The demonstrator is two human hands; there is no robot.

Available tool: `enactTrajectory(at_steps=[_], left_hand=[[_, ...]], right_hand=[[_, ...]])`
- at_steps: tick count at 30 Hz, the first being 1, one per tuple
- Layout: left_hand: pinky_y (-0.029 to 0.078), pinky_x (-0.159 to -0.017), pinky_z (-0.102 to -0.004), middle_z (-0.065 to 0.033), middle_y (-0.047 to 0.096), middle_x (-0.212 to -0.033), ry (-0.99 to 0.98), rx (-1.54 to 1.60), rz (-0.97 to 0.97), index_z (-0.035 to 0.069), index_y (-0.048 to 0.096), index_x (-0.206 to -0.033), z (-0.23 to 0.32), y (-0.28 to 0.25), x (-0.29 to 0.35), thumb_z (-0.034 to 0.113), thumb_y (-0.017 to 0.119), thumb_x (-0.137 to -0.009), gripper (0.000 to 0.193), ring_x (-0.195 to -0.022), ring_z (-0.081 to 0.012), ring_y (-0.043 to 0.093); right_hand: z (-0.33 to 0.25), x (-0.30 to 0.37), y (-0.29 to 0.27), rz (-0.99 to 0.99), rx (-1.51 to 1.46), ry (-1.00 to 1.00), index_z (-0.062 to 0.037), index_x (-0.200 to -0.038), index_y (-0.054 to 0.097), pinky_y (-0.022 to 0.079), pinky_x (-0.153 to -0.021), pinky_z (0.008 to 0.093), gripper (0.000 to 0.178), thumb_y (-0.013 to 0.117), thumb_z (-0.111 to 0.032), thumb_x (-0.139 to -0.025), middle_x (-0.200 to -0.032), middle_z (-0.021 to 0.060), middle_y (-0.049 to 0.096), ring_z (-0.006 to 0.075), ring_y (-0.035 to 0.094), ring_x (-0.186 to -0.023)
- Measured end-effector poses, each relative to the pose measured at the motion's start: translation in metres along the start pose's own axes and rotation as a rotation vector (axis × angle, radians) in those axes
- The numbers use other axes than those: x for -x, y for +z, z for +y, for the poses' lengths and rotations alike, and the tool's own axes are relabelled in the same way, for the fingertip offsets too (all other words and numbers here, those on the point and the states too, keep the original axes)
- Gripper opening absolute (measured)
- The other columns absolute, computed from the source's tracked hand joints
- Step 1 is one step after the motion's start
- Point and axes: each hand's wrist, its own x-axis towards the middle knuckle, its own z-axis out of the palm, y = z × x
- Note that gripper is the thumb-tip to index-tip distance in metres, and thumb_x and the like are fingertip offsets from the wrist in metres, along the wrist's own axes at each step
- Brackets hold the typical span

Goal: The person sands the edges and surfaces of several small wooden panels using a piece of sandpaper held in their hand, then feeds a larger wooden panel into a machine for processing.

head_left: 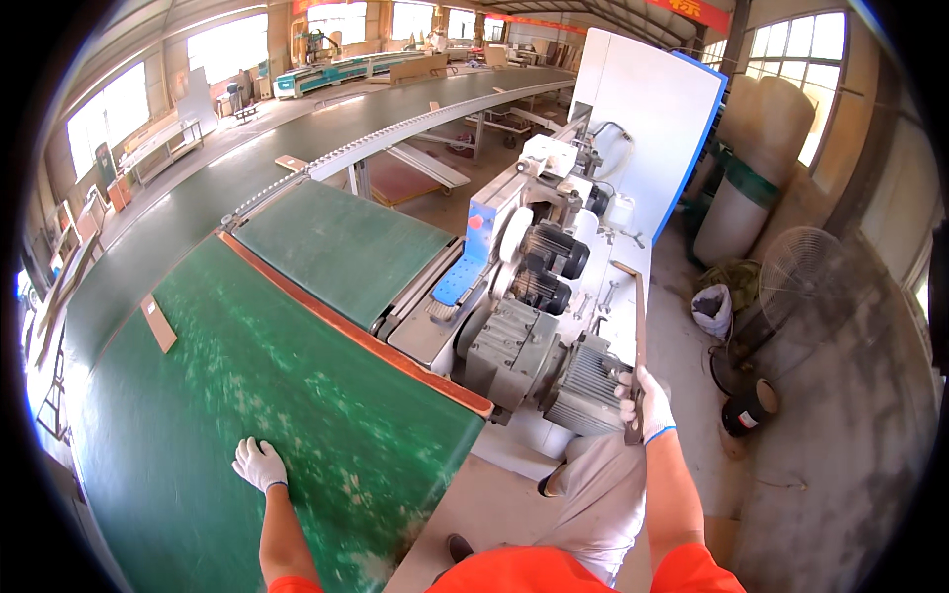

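Note:
My left hand (pixel 260 465), in a white glove, rests on the worn green conveyor belt (pixel 326 415) with its fingers out and nothing in them. On the right, my gloved right hand (pixel 647 403) has its fingers curled round a long narrow brown strip (pixel 641 336). This strip runs along the right side of the machine's white bed; whether it is loose or fixed there, I cannot tell. Just left of that hand is a grey finned motor (pixel 590 390), joined to a grey gearbox (pixel 509 351). A small flat board (pixel 158 324) lies on the belt's far left part.
An orange-red rail (pixel 356 341) separates the belt from a second green belt (pixel 341 242). Wrenches (pixel 608 295) lie on the white bed near two black motors (pixel 556 249). On the right stand a fan (pixel 806 277), a white sack (pixel 712 310) and a black bucket (pixel 749 408).

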Motion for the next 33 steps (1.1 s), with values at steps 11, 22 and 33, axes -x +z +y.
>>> enactTrajectory(at_steps=[11,22,33], left_hand=[[0.019,-0.127,-0.0527,-0.0188,0.035,-0.168,-0.037,-0.212,-0.206,0.0,0.04,-0.157,0.002,-0.007,0.009,0.05,0.046,-0.106,0.072,-0.156,-0.0373,0.028],[0.02,-0.128,-0.0544,-0.0213,0.039,-0.165,0.085,-0.103,-0.194,-0.002,0.046,-0.153,0.034,-0.002,0.039,0.044,0.053,-0.103,0.068,-0.155,-0.0411,0.03],[0.02,-0.128,-0.0529,-0.02,0.043,-0.163,0.142,-0.043,-0.158,-0.001,0.053,-0.149,0.04,0.011,0.048,0.041,0.054,-0.103,0.062,-0.154,-0.0398,0.032]], right_hand=[[0.018,-0.023,-0.01,0.135,-0.029,0.018,-0.0119,-0.092,0.063,0.039,-0.044,0.0311,0.041,0.063,-0.052,-0.102,-0.076,0.0104,0.067,0.0168,0.051,-0.05],[0.016,-0.038,-0.015,0.195,0.015,0.035,-0.009,-0.099,0.061,0.039,-0.043,0.0325,0.057,0.049,-0.065,-0.104,-0.077,0.0138,0.068,0.018,0.051,-0.049],[0.021,-0.021,-0.005,0.165,0.059,-0.042,-0.0109,-0.093,0.064,0.043,-0.045,0.0311,0.045,0.062,-0.054,-0.102,-0.075,0.01,0.067,0.0171,0.054,-0.051]])
